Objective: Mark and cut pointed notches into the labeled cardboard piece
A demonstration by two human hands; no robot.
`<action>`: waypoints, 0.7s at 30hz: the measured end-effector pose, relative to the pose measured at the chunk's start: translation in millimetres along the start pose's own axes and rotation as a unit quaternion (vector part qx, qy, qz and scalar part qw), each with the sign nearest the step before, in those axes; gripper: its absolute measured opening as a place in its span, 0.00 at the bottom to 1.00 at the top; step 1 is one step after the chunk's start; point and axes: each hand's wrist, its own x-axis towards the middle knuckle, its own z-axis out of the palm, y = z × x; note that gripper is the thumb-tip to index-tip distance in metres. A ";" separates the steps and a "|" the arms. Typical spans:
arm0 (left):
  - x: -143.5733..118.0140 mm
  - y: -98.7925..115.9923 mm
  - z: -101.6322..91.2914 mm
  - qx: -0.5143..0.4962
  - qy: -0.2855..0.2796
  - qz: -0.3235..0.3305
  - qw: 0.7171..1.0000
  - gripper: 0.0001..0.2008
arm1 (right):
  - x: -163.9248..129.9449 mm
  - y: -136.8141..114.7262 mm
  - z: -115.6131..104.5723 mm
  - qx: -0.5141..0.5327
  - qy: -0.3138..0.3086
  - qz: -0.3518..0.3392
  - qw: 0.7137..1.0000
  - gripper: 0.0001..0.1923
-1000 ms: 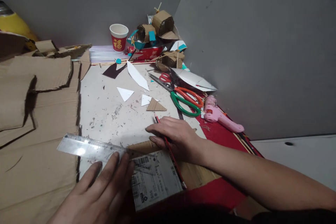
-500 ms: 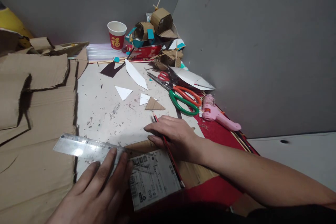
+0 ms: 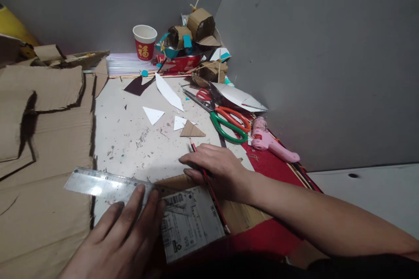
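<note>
Fingers of the left hand [image 3: 121, 237] are extended and slightly spread, lying flat; their tips press on 1 clear plastic ruler [image 3: 108, 185], which lies across the near edge of the work surface. Fingers of the right hand [image 3: 218, 170] are loosely curled, not clenched, with 1 red pencil [image 3: 211, 189] held between them, its point directed away from the person; the fingertips rest on 1 cardboard piece [image 3: 183, 181]. This piece is brown and flat, carries a white printed label [image 3: 190, 222] with a barcode, and lies at the near edge of the table [image 3: 131, 139], directly under both hands, with the ruler's right end laid over it.

Count of loose scraps on the table: 3 white paper triangles, the longest [image 3: 168, 91] narrow and pointed; 1 brown cardboard triangle [image 3: 191, 130]; 1 dark scrap [image 3: 137, 86]. The tabletop is pale, speckled and stained.

Tools to the right: 2 pairs of scissors, 1 large with green and orange handles [image 3: 229, 122], 1 smaller with red handles [image 3: 204, 94]; 1 pink glue gun [image 3: 273, 144] on a red surface.

Far corner: 1 red and white paper cup [image 3: 144, 42], upright, beside a heap of rolled cardboard forms [image 3: 196, 30]. Large torn corrugated sheets [image 3: 42, 139] cover the left side.
</note>
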 end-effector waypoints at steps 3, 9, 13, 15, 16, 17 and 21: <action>1.2 0.0 0.6 -0.001 -0.002 -0.002 1.000 0.25 | -0.2 0.8 0.7 -0.001 -0.002 -0.002 1.000 0.09; 1.3 -0.9 -0.6 0.005 -0.003 0.002 1.000 0.24 | -0.2 0.8 0.1 0.001 0.001 -0.002 1.000 0.09; 0.0 -0.4 0.7 0.017 0.002 0.004 1.000 0.23 | -0.4 0.6 0.1 -0.005 0.000 -0.003 1.000 0.09; -0.1 -0.5 2.8 0.025 0.007 0.007 1.000 0.23 | -0.2 0.4 0.2 -0.007 0.002 -0.003 1.000 0.09; 0.0 -0.5 4.0 0.030 0.008 0.009 0.999 0.23 | -0.1 0.1 0.2 -0.007 0.001 -0.004 1.000 0.09; 0.1 -0.6 5.2 0.035 0.006 0.011 0.999 0.22 | 0.1 -0.1 0.2 -0.007 0.001 -0.005 1.000 0.09; -0.3 -1.0 8.8 0.048 0.007 0.012 0.999 0.21 | 0.3 -1.3 0.1 -0.006 0.001 -0.004 1.000 0.09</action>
